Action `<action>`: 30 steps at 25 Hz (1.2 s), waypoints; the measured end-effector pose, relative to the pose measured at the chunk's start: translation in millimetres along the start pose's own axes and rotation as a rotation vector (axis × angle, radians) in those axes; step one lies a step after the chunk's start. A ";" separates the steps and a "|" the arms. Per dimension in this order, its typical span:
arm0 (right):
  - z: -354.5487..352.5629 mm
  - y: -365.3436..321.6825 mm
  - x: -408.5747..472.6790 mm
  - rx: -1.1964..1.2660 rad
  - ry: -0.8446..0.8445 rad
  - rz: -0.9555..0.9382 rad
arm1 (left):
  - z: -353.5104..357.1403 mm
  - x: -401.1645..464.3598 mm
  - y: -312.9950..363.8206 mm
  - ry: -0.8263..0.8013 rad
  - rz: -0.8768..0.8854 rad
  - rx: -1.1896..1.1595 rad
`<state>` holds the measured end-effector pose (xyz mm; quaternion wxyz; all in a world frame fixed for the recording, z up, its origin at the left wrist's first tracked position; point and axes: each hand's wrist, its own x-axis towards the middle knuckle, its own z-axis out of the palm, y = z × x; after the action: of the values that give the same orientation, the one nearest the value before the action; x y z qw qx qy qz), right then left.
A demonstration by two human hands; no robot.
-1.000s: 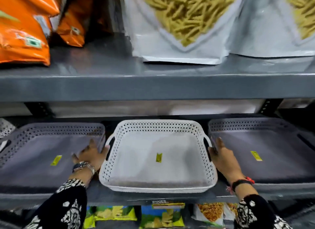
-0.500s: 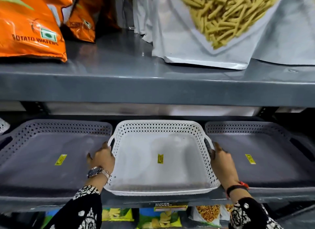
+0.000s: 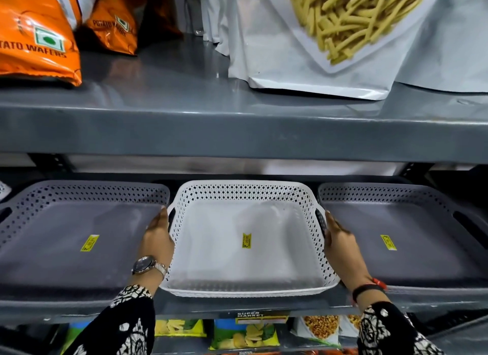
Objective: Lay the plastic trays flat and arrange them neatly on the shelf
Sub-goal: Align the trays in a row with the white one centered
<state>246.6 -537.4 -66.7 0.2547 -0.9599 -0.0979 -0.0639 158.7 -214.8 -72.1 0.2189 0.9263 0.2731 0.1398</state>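
Note:
A white perforated plastic tray lies flat in the middle of the grey shelf. My left hand presses against its left side by the handle slot. My right hand holds its right side in the same way. A grey perforated tray lies flat to the left, and another grey tray lies flat to the right. Each tray carries a small yellow price sticker. The fingertips of both hands are hidden between the trays.
The upper shelf overhangs the trays closely. On it stand orange wafer bags at the left and white pouches of yellow sticks at the right. Snack packets fill the shelf below.
Both hands slid forward along the white tray's sides toward its handles, and the tray shifted slightly deeper into the shelf. The view tilted up and moved closer.

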 end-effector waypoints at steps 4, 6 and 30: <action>0.5 0.9 9.8 0.032 0.018 -0.014 | 3.2 8.3 0.7 0.015 0.009 -0.005; 0.5 -0.6 19.1 0.023 0.004 -0.013 | 5.3 16.1 3.2 0.016 0.010 -0.011; 0.9 -0.1 12.8 0.072 0.006 -0.028 | 11.6 15.0 -3.5 0.065 0.027 0.014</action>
<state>259.1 -534.9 -65.2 0.2885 -0.9485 -0.1131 -0.0666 173.7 -207.4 -81.7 0.2015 0.9264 0.2683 0.1708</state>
